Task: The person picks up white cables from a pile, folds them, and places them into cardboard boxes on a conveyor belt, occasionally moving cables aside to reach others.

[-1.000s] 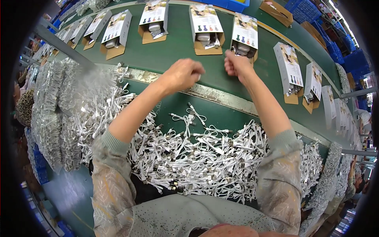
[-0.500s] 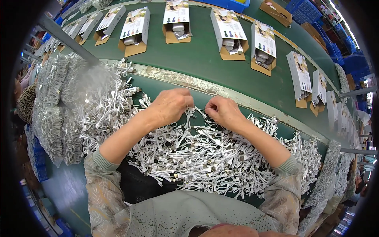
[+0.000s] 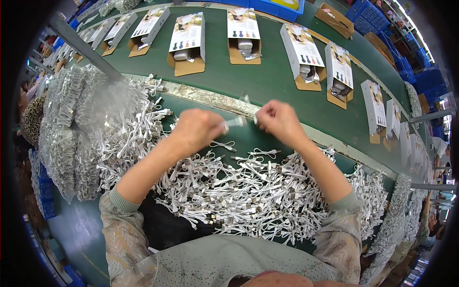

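My left hand (image 3: 197, 128) is closed on a white USB cable (image 3: 234, 123), smeared by motion, that sticks out to the right of its fingertips. Facing it, my right hand (image 3: 282, 125) is pinched, with a small white bit at its fingertips that I cannot make out. Both hands hover over the far side of a wide heap of short white looped cables (image 3: 248, 201). Just beyond them runs a worn metal rail (image 3: 210, 99). A few loose cables, one of them a looped cable (image 3: 264, 153), lie at the heap's far edge.
Open white printed boxes (image 3: 339, 71) stand in a row on the green conveyor belt (image 3: 220, 79), with white items and silvery pouches inside. Clear bags of cables (image 3: 62, 138) are stacked at left beside a grey metal post (image 3: 83, 45). Blue crates (image 3: 368, 16) stand far right.
The boxes have shifted to the right along the belt. My right hand has moved slightly up and right; the left has drawn back a little left, with the cable now raised off the heap.
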{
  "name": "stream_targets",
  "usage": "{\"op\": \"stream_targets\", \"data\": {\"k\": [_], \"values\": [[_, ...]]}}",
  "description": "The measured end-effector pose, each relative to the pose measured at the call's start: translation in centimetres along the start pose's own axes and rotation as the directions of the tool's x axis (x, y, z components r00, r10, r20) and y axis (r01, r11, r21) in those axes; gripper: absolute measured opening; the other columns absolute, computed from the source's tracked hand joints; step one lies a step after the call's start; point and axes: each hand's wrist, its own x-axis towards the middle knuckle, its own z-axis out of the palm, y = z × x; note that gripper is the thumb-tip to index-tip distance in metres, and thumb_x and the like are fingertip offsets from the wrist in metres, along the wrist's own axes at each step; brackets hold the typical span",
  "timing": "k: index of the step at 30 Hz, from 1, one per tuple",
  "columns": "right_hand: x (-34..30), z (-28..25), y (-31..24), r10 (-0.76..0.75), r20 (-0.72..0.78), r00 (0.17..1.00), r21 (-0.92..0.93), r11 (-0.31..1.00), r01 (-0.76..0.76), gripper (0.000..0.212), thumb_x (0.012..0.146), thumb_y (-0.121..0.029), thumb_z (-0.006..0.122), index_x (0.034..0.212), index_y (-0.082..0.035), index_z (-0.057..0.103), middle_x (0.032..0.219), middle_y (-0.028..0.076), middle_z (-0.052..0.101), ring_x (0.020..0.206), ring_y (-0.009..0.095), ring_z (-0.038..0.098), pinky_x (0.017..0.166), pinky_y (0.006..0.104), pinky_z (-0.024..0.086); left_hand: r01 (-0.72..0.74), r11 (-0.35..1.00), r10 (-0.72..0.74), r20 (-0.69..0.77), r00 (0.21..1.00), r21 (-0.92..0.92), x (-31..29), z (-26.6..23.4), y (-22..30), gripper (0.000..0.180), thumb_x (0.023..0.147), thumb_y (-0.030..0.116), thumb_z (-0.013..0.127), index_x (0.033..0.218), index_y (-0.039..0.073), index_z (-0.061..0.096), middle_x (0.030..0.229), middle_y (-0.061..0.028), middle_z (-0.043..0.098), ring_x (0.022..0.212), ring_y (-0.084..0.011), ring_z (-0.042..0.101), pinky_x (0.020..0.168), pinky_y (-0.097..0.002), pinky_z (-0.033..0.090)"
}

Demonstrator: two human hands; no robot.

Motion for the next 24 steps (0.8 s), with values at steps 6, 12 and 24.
{"op": "stream_targets", "data": {"k": [6, 12, 24], "values": [[8.8, -1.7, -1.9, 0.052, -0.156, 0.986, -0.21, 0.974, -0.085, 0.019, 0.069, -0.014, 0.056, 0.075, 0.001, 0.067, 0.075, 0.02, 0.065, 0.075, 0.034, 0.064, 0.072, 0.0396, 0.05, 0.425, 0.905, -0.408, -0.277, 0.87, -0.001, 6.0, -0.9, -4.6, 0.029, 0.077, 0.029, 0.059, 0.069, 0.002, 0.065, 0.065, -0.021, 0.059, 0.067, -0.0378, 0.059, 0.064, -0.0462, 0.046], [14.6, 0.1, -0.5, -0.01, -0.431, 0.902, -0.501, 0.835, -0.23, 0.023, 0.073, -0.019, 0.056, 0.081, 0.0, 0.067, 0.081, 0.02, 0.066, 0.08, 0.034, 0.065, 0.077, 0.0403, 0.05, 0.568, 0.815, -0.516, -0.308, 0.8, 0.11, 11.0, 0.9, -6.7, 0.025, 0.075, 0.027, 0.06, 0.068, 0.004, 0.067, 0.073, -0.0181, 0.064, 0.078, -0.0352, 0.062, 0.071, -0.0446, 0.048], [4.0, -2.8, 1.3, -0.271, -0.371, 0.888, -0.25, 0.95, 0.186, 0.019, 0.085, -0.021, 0.058, 0.081, -0.002, 0.059, 0.065, 0.014, 0.06, 0.059, 0.029, 0.06, 0.057, 0.0367, 0.045, 0.161, 0.97, -0.157, 0.034, 0.987, -0.181, 4.3, 0.9, -1.4, 0.022, 0.075, 0.01, 0.057, 0.095, 0.001, 0.062, 0.09, -0.0183, 0.063, 0.089, -0.0353, 0.059, 0.081, -0.0436, 0.046]]}}
